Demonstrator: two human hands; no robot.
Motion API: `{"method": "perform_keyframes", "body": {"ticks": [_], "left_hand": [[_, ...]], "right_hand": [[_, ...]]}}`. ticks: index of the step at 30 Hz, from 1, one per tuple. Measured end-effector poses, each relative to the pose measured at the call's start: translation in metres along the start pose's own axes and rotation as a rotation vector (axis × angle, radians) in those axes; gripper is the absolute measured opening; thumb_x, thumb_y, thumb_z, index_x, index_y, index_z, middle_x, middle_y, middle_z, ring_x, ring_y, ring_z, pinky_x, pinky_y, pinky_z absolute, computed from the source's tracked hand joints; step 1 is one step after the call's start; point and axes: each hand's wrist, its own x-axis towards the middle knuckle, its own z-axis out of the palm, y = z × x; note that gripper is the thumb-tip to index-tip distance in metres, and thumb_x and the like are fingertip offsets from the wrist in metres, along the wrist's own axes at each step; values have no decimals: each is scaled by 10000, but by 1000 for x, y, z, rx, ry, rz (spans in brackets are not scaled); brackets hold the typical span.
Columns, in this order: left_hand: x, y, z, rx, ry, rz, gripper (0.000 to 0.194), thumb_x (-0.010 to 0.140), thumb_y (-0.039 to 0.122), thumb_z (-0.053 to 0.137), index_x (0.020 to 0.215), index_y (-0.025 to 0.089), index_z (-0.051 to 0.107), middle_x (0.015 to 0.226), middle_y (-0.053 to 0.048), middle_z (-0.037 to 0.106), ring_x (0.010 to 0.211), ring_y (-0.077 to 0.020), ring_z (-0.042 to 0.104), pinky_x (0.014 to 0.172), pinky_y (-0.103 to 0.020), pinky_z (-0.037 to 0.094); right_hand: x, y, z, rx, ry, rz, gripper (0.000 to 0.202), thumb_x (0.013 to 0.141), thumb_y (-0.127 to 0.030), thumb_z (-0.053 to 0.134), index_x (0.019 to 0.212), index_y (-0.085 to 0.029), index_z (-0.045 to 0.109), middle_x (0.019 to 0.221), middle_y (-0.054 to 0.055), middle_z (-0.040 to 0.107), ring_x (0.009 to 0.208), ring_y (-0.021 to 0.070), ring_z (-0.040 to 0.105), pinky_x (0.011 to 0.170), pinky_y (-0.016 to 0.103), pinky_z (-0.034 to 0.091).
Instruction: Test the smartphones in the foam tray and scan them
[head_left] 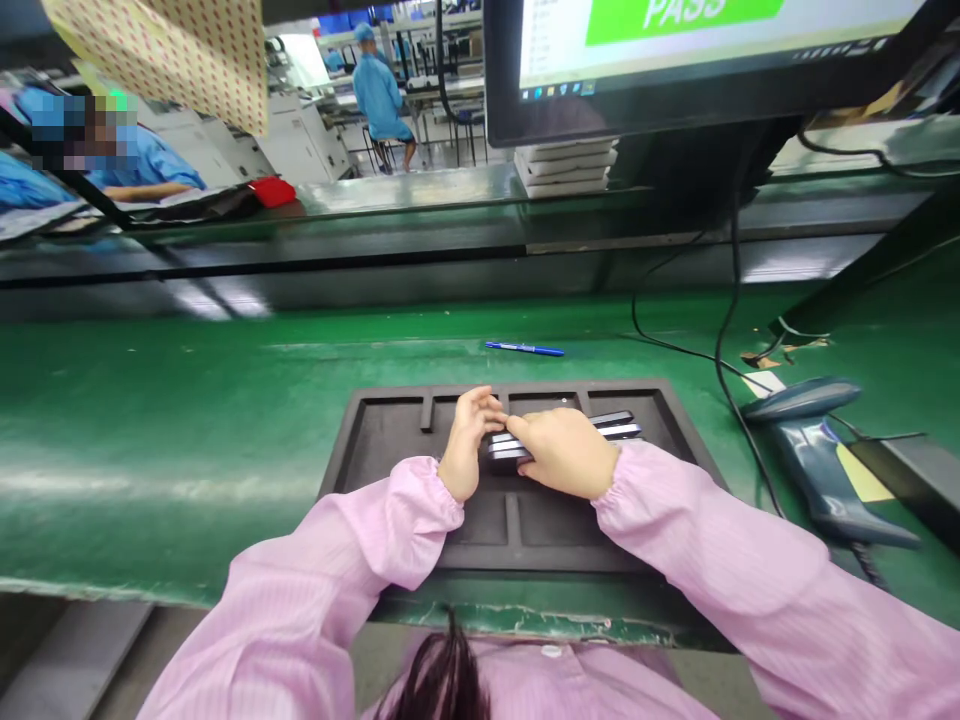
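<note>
Several slim, flat devices that look like smartphones (621, 432) are stacked edge-on, with dark and silvery sides showing. My right hand (566, 452) wraps over the middle of the stack and grips it, hiding much of it. At the stack's left end is my left hand (469, 440), its fingers partly spread and its fingertips close to the right thumb. Whether those fingertips touch the devices I cannot tell. Both hands are above a black compartment tray (512, 558) lying on the green bench.
A blue pen (525, 349) lies behind the tray. To the right are a barcode scanner (814, 460) and a black cable (724, 350). A monitor (675, 115) reading PASS overhangs the back, beside stacked white items (566, 168). People in blue (377, 95) sit beyond.
</note>
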Motion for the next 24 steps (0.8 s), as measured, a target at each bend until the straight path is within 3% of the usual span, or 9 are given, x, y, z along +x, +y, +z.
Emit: {"method": "perform_keyframes", "body": {"ticks": [3, 6, 9, 12, 16, 21, 24], "left_hand": [[4, 6, -5, 84, 108, 14, 422, 777, 456, 362, 1077, 168, 433, 997, -85, 538, 888, -175, 590, 789, -325, 489], [3, 25, -2, 149, -9, 114, 384, 822, 462, 370, 1034, 171, 504, 1024, -80, 580, 992, -192, 564, 875, -338, 458], [0, 52, 19, 114, -87, 241, 390, 859, 471, 365, 1086, 193, 517, 1076, -55, 602, 1032, -188, 560, 921, -338, 443], [-1, 74, 50, 100, 28, 275, 355, 900, 409, 312, 938, 183, 585, 975, -38, 648, 939, -167, 603, 855, -301, 481], [0, 78, 82, 83, 98, 236, 273, 885, 302, 404, 777, 170, 617, 782, -21, 679, 754, -143, 638, 694, -249, 520], [4, 73, 90, 31, 58, 197, 243, 889, 268, 433, 807, 169, 640, 776, -21, 694, 707, -147, 654, 640, -254, 530], [5, 76, 92, 74, 44, 227, 238, 894, 248, 428, 842, 181, 649, 795, -22, 695, 746, -153, 653, 689, -276, 530]], "right_hand": [[5, 6, -8, 46, 21, 38, 218, 666, -257, 725, 836, -178, 614, 768, 55, 695, 671, 240, 651, 523, 280, 390], [-4, 15, -22, 305, 295, 141, 228, 627, -304, 757, 731, -180, 597, 633, 1, 652, 571, 173, 607, 500, 241, 372], [-16, 19, -28, 651, 611, 249, 292, 571, -358, 781, 669, -179, 572, 551, -45, 589, 484, 110, 528, 462, 210, 367], [-25, 21, -17, 874, 774, 286, 337, 527, -385, 798, 636, -180, 554, 537, -47, 574, 481, 112, 516, 450, 213, 392], [-33, 23, 9, 1065, 875, 290, 359, 507, -355, 830, 709, -189, 583, 592, -36, 623, 503, 130, 566, 467, 224, 459], [-40, 20, 15, 1169, 905, 350, 399, 579, -364, 815, 854, -215, 568, 722, -16, 657, 587, 141, 614, 511, 233, 506], [-42, 16, 5, 1160, 946, 367, 493, 688, -641, 622, 916, -209, 549, 877, 51, 629, 772, 199, 623, 658, 335, 536]]}}
